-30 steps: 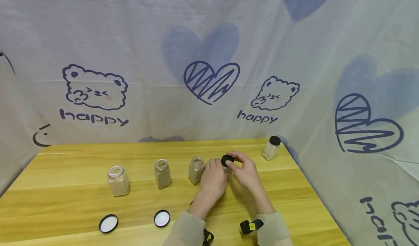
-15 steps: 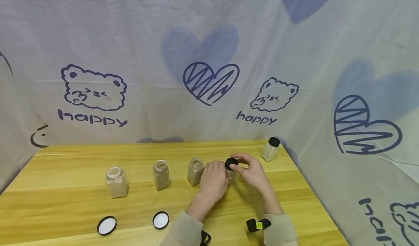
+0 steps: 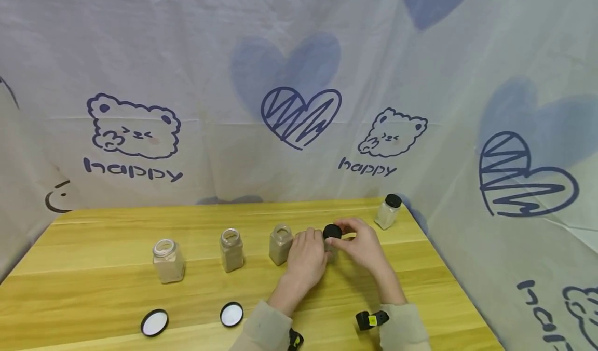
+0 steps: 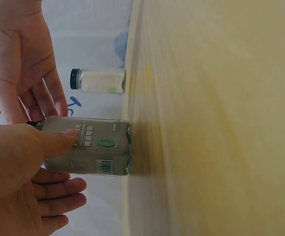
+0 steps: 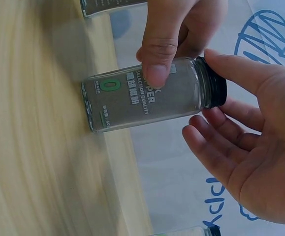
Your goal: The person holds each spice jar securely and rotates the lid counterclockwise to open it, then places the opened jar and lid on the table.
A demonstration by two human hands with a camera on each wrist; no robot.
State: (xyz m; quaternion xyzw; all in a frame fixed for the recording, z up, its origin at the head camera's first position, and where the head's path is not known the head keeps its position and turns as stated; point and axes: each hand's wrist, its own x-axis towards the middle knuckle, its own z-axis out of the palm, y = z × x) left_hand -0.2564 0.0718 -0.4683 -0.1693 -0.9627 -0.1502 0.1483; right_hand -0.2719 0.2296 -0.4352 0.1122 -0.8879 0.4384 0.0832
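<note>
A glass pepper jar (image 5: 127, 98) full of grey-brown powder stands upright on the table, a black lid (image 5: 214, 83) on its mouth. My left hand (image 3: 304, 257) grips the jar's body, thumb across the printed label in both wrist views. With thumb and fingers, my right hand (image 3: 362, 244) pinches the rim of the black lid from the right side. Just left of my left hand stands an uncapped jar (image 3: 280, 247) of similar powder. In the head view the held jar's body is mostly hidden behind my hands.
Two more uncapped jars, one square (image 3: 231, 252) and one wider (image 3: 168, 262), stand to the left. Two upturned lids (image 3: 231, 314) lie near the front. A black-capped jar (image 3: 387, 213) of pale contents stands at the back right, close to the hanging cloth (image 3: 215, 81).
The capped pepper jar has shifted slightly right with both hands around it. My right hand has moved a little right and its fingers have changed position on the lid.
</note>
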